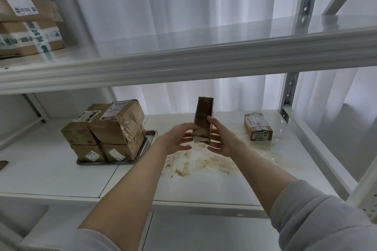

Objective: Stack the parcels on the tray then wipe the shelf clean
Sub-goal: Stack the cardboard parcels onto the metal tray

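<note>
I hold a narrow brown parcel [203,118] upright above the middle shelf [61,177]. My left hand [179,138] grips its lower left side and my right hand [221,138] its right side. To the left, a metal tray [150,138] carries several cardboard parcels [106,130] stacked in two layers. One small labelled parcel [258,126] lies on the shelf at the back right. Brown smears [204,161] stain the white shelf below and around my hands.
The upper shelf [183,61] crosses the view just above the held parcel and bears two taped boxes [28,26] at its far left. A steel upright [289,96] stands at the right. White curtains hang behind the rack.
</note>
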Motion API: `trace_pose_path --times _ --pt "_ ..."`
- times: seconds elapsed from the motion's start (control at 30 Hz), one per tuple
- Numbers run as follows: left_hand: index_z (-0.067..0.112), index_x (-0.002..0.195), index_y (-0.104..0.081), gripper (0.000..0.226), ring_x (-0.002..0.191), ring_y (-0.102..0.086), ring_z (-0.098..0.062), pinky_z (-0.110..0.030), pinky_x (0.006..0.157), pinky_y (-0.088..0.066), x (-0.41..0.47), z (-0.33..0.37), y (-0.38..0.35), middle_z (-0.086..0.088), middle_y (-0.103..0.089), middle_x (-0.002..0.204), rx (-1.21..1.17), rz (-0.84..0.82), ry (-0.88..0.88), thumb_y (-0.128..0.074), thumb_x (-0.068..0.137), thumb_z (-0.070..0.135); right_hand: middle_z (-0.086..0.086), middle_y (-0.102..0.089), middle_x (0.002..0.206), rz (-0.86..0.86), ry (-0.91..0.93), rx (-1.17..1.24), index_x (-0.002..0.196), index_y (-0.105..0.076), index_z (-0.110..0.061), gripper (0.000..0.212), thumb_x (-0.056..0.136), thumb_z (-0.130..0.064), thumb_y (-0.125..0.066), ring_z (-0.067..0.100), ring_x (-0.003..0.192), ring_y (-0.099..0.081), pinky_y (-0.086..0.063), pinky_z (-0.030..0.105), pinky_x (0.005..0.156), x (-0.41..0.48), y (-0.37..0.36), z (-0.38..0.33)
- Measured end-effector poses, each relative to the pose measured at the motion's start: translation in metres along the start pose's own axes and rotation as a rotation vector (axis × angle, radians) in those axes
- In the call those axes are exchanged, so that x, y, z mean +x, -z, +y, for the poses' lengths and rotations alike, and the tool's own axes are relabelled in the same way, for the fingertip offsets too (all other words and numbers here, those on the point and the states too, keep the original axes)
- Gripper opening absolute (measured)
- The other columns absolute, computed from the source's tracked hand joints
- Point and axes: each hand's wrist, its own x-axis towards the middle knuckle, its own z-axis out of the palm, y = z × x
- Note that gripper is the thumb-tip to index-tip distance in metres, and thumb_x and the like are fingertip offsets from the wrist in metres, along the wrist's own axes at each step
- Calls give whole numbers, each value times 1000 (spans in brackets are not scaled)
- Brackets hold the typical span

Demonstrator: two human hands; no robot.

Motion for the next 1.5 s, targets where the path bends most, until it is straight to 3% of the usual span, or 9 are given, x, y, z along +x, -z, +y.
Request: trace_pose_path --times 0.17,0.33,0.47,0.57,0.7,0.87,1.13,1.27,1.5 --pt "14 127 -53 46 100 -60 -21 -41 93 -50 -8 7 21 -6 -63 105 41 92 -56 -61 88 37 6 -62 111 4 1 -81 113 -61 -14 63 78 -66 -61 23 103 -58 -48 38 94 3 -27 -7" --pt "13 149 -24 89 122 -52 -25 -33 96 -47 -16 18 55 -10 -46 141 256 366 -183 -72 79 40 6 -59 124 248 242 -292 132 -51 -14 60 84 -47 -67 26 114 -56 -48 39 96 14 -71 -19" --pt "13 144 -31 123 123 -50 -26 -41 99 -48 -22 31 83 -10 -45 138 462 526 -189 -73 41 66 5 -65 107 165 266 -300 112 -63 -13 53 81 -55 -65 21 95 -55 -43 32 77 15 -115 -30" --pt "12 131 -44 110 123 -48 -29 -43 100 -46 -28 38 102 -12 -46 132 588 633 -208 -74 40 66 0 -59 89 90 243 -256 101 -62 -11 48 80 -54 -68 20 88 -53 -40 32 77 11 -142 -37" --pt "14 147 -25 101 136 -23 -32 -41 111 -30 -41 46 117 -14 -27 139 692 687 -265 -79 67 46 -1 -57 90 55 189 -218 99 -58 -11 49 76 -51 -73 22 96 -53 -44 35 83 13 -169 -44" --pt "15 148 -23 101 131 -28 -26 -35 110 -34 -45 48 137 -11 -28 134 732 690 -388 -80 68 39 2 -60 93 36 89 -48 98 -61 -11 32 80 -33 -75 18 95 -54 -45 31 82 17 -192 -53" --pt "23 129 -52 42 100 -56 -17 -32 81 -48 -59 56 175 -2 -57 116 139 582 -410 -61 90 34 2 -63 95 -90 37 211 98 -60 -17 20 82 -27 -68 13 78 -56 -47 26 71 24 -208 -56" --pt "21 96 -59 14 91 -61 -18 -31 78 -54 -68 56 189 2 -63 93 121 577 -452 -67 86 27 5 -64 90 -88 75 170 90 -59 -17 6 87 -21 -63 16 76 -57 -47 25 65 28 -226 -58" --pt "5 111 -59 45 97 -57 -17 -25 81 -43 -75 61 229 -5 -65 107 391 867 -483 -78 75 23 9 -57 80 -6 270 -164 72 -59 -13 17 87 -7 -62 21 77 -50 -43 31 67 34 -286 -65"
